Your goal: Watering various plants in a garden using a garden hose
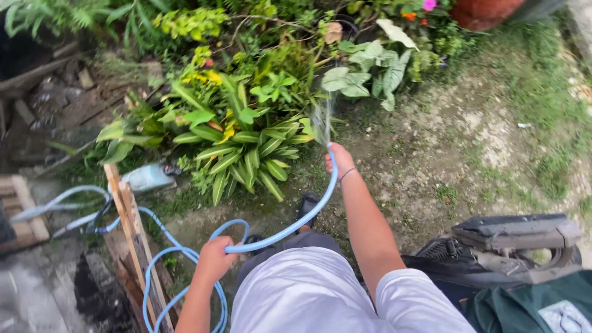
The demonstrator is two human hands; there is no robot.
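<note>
Slack in the blue hose (185, 253) is gathered by the left hand (214, 259), closed around a loop beside the wooden stake (126, 209) at the ground's left edge. The nozzle end is pinched in the right hand (340, 159) — spray (322, 120) reaches the striped leafy plant (246, 151). Watering appears under way — aim would next need shifting along the bed.

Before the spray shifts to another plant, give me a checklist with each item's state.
1. Right hand grips the nozzle end of the flexible blue garden hose: ok.
2. Left hand holds the hose slack: ok.
3. Water spray leaves the hose end: ok.
4. Spray reaches the broad pale-green leafy plant: cannot tell.
5. Hose free of kinks: loops lie beside the upright wooden plank; cannot tell.
</note>
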